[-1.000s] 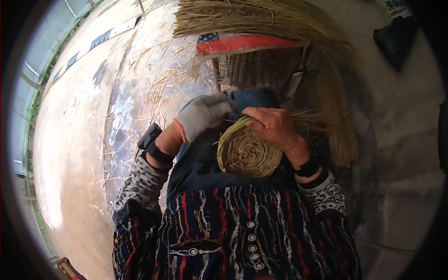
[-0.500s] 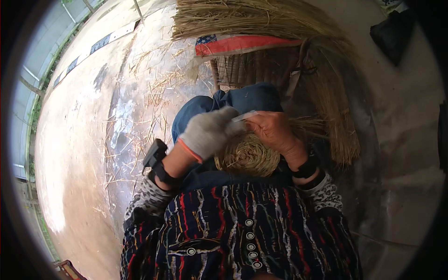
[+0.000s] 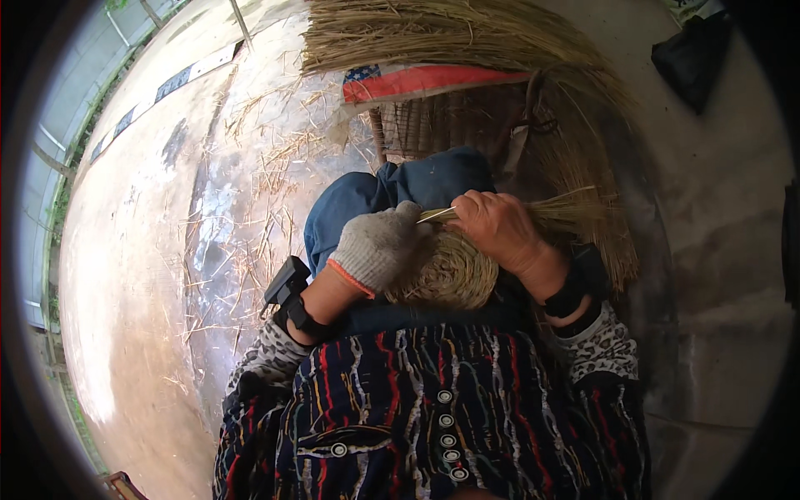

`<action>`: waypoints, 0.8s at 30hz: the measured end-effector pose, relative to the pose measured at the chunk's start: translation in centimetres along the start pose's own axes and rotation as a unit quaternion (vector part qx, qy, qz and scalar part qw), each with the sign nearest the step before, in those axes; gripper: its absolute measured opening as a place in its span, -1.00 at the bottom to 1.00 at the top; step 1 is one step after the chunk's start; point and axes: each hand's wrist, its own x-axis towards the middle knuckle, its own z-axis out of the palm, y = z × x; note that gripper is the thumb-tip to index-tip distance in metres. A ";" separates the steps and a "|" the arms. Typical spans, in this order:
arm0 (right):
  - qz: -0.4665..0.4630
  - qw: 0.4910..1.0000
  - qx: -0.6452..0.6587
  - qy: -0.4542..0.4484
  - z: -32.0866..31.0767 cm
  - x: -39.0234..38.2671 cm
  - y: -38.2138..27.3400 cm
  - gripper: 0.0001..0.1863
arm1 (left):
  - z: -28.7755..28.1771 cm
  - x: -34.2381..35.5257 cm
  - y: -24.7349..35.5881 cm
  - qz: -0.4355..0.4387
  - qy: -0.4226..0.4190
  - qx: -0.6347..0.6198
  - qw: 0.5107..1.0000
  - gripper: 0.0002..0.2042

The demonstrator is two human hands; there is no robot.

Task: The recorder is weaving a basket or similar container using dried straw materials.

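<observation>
On my lap lies a round coil of plaited straw (image 3: 454,268), wound in a spiral. My left hand (image 3: 377,243), in a grey knitted glove with an orange cuff, is closed at the coil's far left edge, round straw strands. From its fingers a thin pale strip (image 3: 437,215) runs to my right hand (image 3: 498,229). That bare hand pinches the strip between thumb and fingers above the coil's far right side. A loose tuft of straw (image 3: 571,208) sticks out to the right behind it. My fingers hide part of the strands.
A thick straw bundle (image 3: 450,33) lies across the far side, and more straw (image 3: 604,200) hangs at the right. Beyond my knees stands a wicker chair (image 3: 408,125) with a red, white and blue cloth (image 3: 442,81). Loose straws litter the floor (image 3: 242,208). A black bag (image 3: 693,62) lies far right.
My right hand has moved slightly right, drawing the pale strip between the hands straighter. My left hand has come down a little, nearer the coil, and the straw tuft at right shows more.
</observation>
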 end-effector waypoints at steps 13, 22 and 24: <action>0.128 0.992 -0.004 0.011 1.4 -0.6 -1.8 -0.82 | -0.1 -0.5 -0.3 -0.047 0.007 -0.098 0.994 -0.76; 0.152 0.987 0.045 0.026 2.1 -1.0 -2.1 -0.90 | 2.0 -0.8 -3.7 -0.037 0.070 -0.224 0.971 -0.73; 0.142 0.988 0.051 0.023 2.3 -0.6 -2.3 -0.89 | 6.3 -0.8 -9.4 0.003 0.139 -0.357 0.924 -0.82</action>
